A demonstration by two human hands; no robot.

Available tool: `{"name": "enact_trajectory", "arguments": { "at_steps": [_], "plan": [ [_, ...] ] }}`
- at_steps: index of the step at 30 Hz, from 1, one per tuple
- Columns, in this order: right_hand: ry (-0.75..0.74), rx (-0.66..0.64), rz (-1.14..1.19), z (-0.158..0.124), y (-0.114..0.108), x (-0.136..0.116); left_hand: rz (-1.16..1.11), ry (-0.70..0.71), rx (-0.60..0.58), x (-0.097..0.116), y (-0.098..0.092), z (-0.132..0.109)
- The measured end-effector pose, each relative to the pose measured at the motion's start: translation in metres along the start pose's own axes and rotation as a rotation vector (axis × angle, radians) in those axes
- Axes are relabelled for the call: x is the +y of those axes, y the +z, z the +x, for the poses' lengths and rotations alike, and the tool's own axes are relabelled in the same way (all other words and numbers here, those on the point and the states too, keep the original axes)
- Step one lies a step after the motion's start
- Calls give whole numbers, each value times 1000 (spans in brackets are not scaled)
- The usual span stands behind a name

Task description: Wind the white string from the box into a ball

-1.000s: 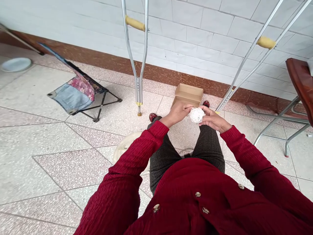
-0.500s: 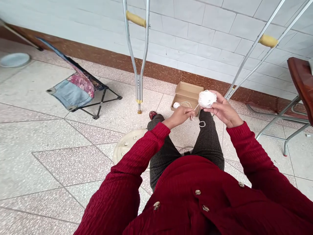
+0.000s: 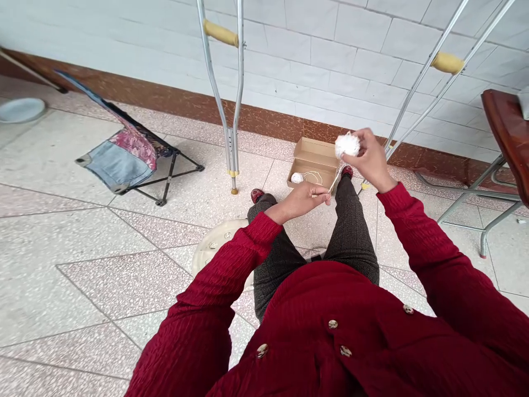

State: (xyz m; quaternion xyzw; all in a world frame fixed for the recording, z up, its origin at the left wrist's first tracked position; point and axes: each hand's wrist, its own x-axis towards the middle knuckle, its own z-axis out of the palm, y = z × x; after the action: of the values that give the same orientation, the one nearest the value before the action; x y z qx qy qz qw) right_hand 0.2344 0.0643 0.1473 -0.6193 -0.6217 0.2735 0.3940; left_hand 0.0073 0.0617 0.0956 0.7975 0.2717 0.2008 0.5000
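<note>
A white ball of yarn [image 3: 347,145] is gripped in my right hand [image 3: 370,159], raised over my right knee. From it a strand of yarn [image 3: 336,177] slants down to my left hand [image 3: 305,200], which pinches it between thumb and fingers. Beyond my hands an open cardboard box [image 3: 316,149] lies on the floor against the wall. Inside it, at the left, rests a smaller white yarn ball [image 3: 297,177] with a loose loop of yarn beside it.
A crutch [image 3: 231,138] stands left of the box, another crutch [image 3: 413,105] leans at the right. Farther left is a folding chair [image 3: 128,157]. A pale round stool [image 3: 212,245] sits by my left leg, and a brown-seated metal chair [image 3: 504,143] at the right edge.
My right hand has lifted and turned over the yarn ball. The strand between my hands is longer and pulled straighter, and the dangling loop is gone. My left hand has barely moved.
</note>
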Motion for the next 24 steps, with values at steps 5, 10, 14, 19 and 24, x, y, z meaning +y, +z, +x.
{"name": "enact_trajectory", "arguments": {
  "at_steps": [5, 10, 14, 19, 24],
  "plan": [
    [44, -217, -77, -26, 25, 26, 201, 18, 52, 10, -25, 3],
    [117, -676, 538, -52, 26, 21, 320, 100, 142, -6, -36, 17],
    [170, -653, 839, -51, 9, 11, 145, 42, 174, -15, -24, 25],
    [82, -231, 694, -23, -3, 5, -6, -22, 72, -20, 0, 23],
    [-41, 105, -15, 1, 8, 26, -42, -23, -84, -13, -1, 15]
  ]
}}
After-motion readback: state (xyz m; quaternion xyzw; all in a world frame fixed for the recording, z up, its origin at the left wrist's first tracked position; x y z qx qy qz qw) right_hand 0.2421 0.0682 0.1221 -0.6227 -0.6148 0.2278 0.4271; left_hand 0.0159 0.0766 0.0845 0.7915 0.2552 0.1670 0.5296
